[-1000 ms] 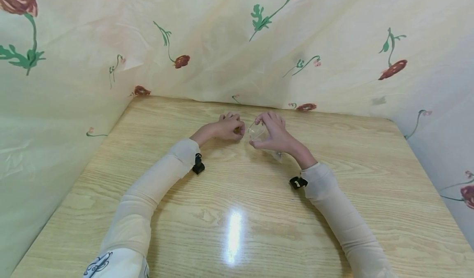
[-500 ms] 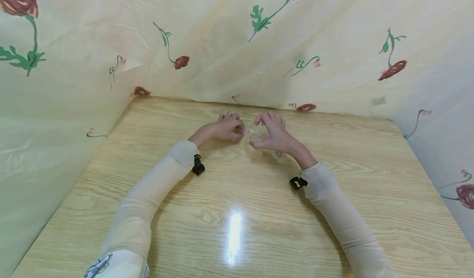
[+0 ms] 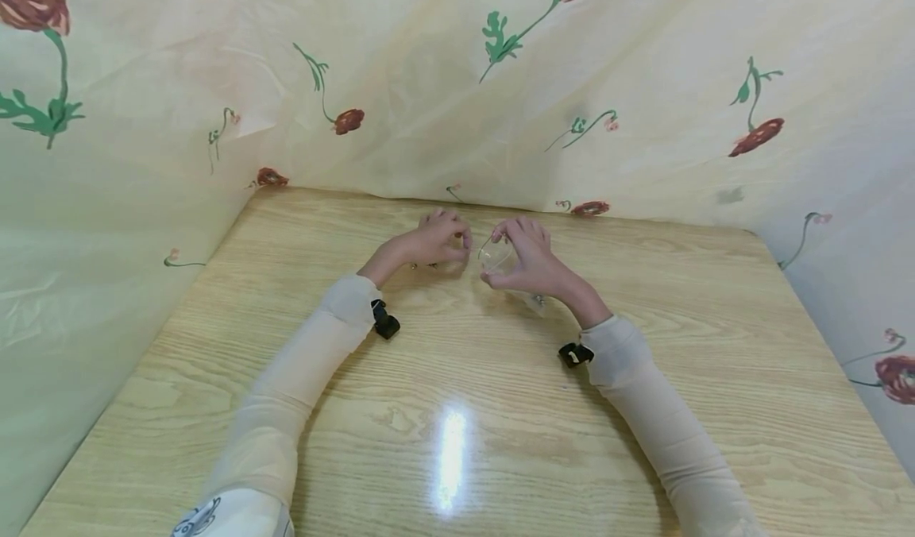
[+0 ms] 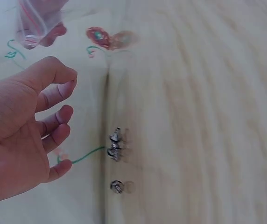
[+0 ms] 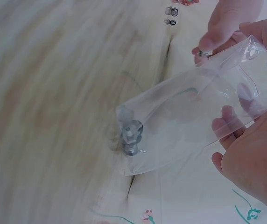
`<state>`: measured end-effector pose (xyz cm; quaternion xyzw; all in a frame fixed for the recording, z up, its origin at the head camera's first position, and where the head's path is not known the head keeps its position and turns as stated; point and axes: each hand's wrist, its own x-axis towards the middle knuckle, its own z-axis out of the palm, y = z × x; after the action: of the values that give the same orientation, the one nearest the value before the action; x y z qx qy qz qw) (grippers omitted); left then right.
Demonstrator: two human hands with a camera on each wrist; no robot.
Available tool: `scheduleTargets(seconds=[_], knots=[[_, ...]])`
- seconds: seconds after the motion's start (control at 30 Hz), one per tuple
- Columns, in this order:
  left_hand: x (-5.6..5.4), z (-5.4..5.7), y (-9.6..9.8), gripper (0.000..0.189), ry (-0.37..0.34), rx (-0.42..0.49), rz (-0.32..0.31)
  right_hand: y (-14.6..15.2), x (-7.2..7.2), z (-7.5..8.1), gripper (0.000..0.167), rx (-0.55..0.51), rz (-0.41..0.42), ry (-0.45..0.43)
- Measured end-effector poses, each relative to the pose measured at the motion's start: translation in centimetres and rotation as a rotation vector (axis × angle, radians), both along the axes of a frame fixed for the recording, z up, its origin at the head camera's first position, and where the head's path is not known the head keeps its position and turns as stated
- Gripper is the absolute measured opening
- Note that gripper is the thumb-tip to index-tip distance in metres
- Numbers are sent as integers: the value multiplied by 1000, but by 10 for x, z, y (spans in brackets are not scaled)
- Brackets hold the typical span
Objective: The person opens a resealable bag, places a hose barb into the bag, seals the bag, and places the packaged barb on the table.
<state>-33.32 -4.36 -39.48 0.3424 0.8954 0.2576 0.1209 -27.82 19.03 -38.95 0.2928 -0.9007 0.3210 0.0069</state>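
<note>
My right hand (image 3: 534,260) holds a clear zip bag (image 5: 180,116) by its mouth, thumb and fingers spread to keep it open. Shiny metal knobs (image 5: 131,136) lie at the bottom of the bag, which reaches down to the table. To the left, close to the bag's mouth, my left hand (image 3: 438,240) pinches a small metal piece (image 5: 202,54) between thumb and forefinger. Its exact kind is too small to tell. Several similar metal knobs (image 4: 115,145) rest on the table below and beside the left hand, partly hidden by it in the head view.
The wooden table (image 3: 400,410) spreads around both arms. A flowered cloth (image 3: 429,84) hangs along its back and sides. Black camera mounts (image 3: 386,322) sit at both wrists.
My left hand has shifted slightly back and to the left, uncovering metal knobs on the table beneath it. The right hand and the bag stay in place.
</note>
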Motion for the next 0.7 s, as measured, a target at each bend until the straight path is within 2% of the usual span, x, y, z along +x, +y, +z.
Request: scheduleTargets(seconds=[0.37, 0.7], knots=[[4, 16, -1, 6, 50, 128, 0, -1, 1, 1, 55, 0, -2, -11], [11, 22, 1, 6, 59, 175, 10, -1, 2, 1, 56, 3, -13, -8]])
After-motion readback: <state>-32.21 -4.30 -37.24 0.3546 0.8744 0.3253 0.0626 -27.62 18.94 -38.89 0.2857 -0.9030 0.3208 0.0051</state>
